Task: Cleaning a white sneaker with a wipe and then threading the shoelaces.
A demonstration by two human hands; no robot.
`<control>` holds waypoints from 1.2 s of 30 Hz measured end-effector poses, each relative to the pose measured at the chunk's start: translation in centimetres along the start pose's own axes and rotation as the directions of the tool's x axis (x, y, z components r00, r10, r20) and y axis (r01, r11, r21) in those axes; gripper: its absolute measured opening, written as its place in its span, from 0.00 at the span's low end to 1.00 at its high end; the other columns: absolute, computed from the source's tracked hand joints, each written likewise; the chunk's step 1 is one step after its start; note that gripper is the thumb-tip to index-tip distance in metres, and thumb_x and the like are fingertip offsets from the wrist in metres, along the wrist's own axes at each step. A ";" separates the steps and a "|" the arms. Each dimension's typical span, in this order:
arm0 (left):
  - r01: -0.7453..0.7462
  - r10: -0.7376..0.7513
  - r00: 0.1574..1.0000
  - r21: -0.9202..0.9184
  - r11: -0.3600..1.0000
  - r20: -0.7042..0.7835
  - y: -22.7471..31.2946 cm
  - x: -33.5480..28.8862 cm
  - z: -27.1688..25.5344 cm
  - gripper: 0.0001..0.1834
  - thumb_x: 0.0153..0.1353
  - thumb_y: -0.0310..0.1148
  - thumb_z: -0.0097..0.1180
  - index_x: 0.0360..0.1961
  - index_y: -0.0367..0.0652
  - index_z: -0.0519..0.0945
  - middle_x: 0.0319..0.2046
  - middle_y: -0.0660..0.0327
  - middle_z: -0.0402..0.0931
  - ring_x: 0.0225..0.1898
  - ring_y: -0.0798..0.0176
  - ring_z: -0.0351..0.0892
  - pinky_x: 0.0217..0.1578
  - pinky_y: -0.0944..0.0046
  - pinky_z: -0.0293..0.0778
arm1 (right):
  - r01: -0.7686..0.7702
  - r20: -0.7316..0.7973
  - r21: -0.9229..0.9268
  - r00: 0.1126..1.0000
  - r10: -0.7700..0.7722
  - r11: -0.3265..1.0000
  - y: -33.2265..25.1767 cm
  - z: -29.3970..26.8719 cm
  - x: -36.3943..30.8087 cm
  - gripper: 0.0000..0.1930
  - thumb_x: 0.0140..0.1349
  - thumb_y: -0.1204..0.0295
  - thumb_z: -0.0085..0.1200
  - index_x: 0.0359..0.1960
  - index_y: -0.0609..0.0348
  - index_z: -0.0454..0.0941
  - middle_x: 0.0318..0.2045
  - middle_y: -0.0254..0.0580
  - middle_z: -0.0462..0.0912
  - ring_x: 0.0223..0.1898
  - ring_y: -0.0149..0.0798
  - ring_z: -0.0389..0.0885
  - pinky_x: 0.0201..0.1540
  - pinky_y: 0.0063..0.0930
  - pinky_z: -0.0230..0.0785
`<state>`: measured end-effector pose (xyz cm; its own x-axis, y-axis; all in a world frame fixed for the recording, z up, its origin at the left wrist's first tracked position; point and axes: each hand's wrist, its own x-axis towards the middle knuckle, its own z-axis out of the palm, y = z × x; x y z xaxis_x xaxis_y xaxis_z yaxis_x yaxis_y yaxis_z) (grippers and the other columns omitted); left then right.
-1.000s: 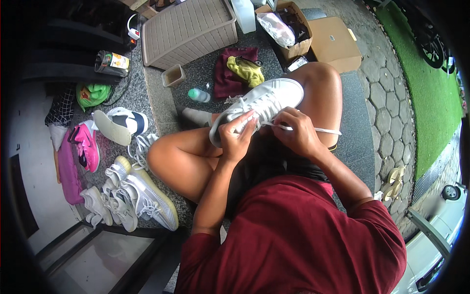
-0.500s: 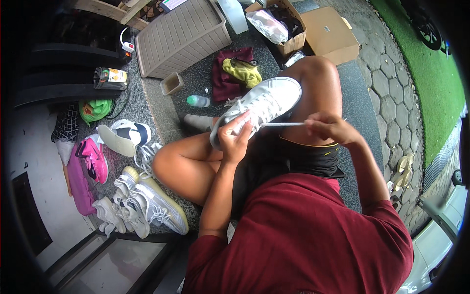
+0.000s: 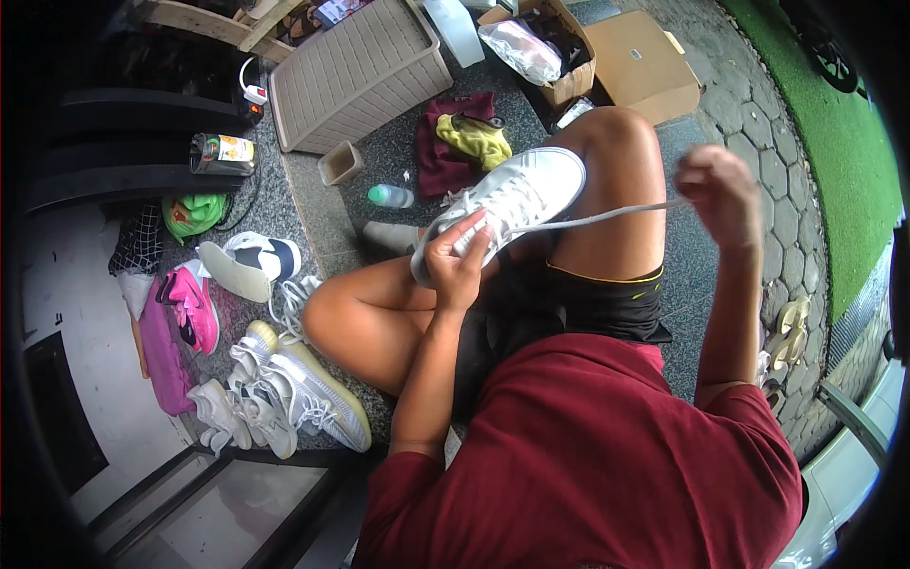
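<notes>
- The white shoe (image 3: pixel 507 204) rests across the person's lap, propped against the raised knee, sole turned away and lace side up, so the eyelets face the hands.
- The left hand (image 3: pixel 457 263) clamps the shoe near the lace holes; its grip is pressed closed on the upper, thumb and fingers steadying it against the pull.
- The right hand (image 3: pixel 718 194) is lifted out to the side, grip pinched on the end of the white lace (image 3: pixel 592 220), which runs taut from the shoe to the fingers. The hand is blurred, so the exact finger hold is hard to read.
- The lace is drawn straight, likely to take up slack through the eyelets.
- On the stone floor (image 3: pixel 379 161) to the left lie other shoes within reach: pale sneakers (image 3: pixel 284 389), a pink pair (image 3: pixel 190 308).
- Ahead lie a small bottle (image 3: pixel 390 196), a dark red cloth (image 3: pixel 445 152) with a yellow rag (image 3: pixel 474 139), a woven basket (image 3: pixel 355 71) and cardboard boxes (image 3: pixel 640 62).
</notes>
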<state>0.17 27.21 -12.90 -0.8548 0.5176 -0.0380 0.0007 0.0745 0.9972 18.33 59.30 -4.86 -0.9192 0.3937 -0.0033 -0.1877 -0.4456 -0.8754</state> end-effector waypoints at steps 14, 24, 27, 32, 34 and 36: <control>-0.028 0.028 0.999 0.014 1.000 0.018 0.5 0.0 0.1 0.14 0.63 0.23 0.62 0.50 0.32 0.85 0.43 0.55 0.85 0.45 0.67 0.80 0.50 0.67 0.74 | -0.129 -0.028 -0.535 0.990 0.135 0.835 15.1 12.4 1.2 0.06 0.65 0.73 0.61 0.35 0.65 0.82 0.26 0.37 0.81 0.24 0.26 0.76 0.28 0.25 0.70; 0.053 -0.049 0.998 -0.095 0.994 0.045 0.1 -0.3 0.1 0.16 0.62 0.20 0.62 0.52 0.31 0.83 0.41 0.61 0.84 0.40 0.73 0.80 0.42 0.72 0.77 | -0.123 -0.030 -0.627 0.991 0.134 0.770 14.4 13.3 1.7 0.06 0.65 0.75 0.59 0.34 0.66 0.81 0.29 0.40 0.80 0.29 0.30 0.80 0.34 0.26 0.72; 0.027 -0.025 0.999 -0.062 0.998 0.047 0.5 -0.1 0.0 0.17 0.62 0.20 0.62 0.53 0.31 0.82 0.41 0.60 0.84 0.40 0.74 0.80 0.42 0.72 0.77 | -0.087 -0.003 -0.691 0.993 0.118 0.717 14.8 13.3 1.6 0.07 0.68 0.73 0.58 0.36 0.65 0.81 0.32 0.38 0.79 0.32 0.29 0.81 0.36 0.25 0.72; 0.063 -0.059 0.998 -0.106 0.992 0.036 0.5 -0.1 0.2 0.18 0.59 0.20 0.65 0.52 0.33 0.83 0.42 0.60 0.83 0.42 0.71 0.80 0.46 0.69 0.76 | -0.125 -0.048 -0.659 0.991 0.124 0.742 14.6 13.5 1.8 0.07 0.62 0.72 0.61 0.36 0.66 0.81 0.32 0.46 0.78 0.32 0.41 0.79 0.36 0.34 0.72; 0.040 -0.037 0.999 -0.069 0.997 0.040 0.4 -0.2 0.2 0.18 0.59 0.20 0.65 0.52 0.33 0.83 0.43 0.60 0.83 0.42 0.71 0.80 0.46 0.69 0.76 | -0.122 -0.038 -0.662 0.991 0.130 0.740 14.5 13.4 1.8 0.08 0.62 0.72 0.61 0.35 0.66 0.81 0.32 0.47 0.78 0.32 0.42 0.80 0.36 0.34 0.72; 0.039 -0.036 0.999 -0.073 0.997 0.038 0.5 -0.2 0.3 0.18 0.59 0.20 0.65 0.53 0.33 0.83 0.43 0.60 0.84 0.42 0.71 0.80 0.46 0.69 0.77 | -0.118 -0.026 -0.664 0.990 0.136 0.738 14.4 13.2 2.0 0.08 0.62 0.72 0.61 0.35 0.66 0.81 0.32 0.48 0.78 0.33 0.43 0.80 0.37 0.35 0.73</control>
<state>0.46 27.42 -12.37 -0.8337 0.5469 -0.0762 -0.0702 0.0320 0.9970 9.24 43.04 -11.04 -0.9270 0.3501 -0.1345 0.2002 0.1585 -0.9669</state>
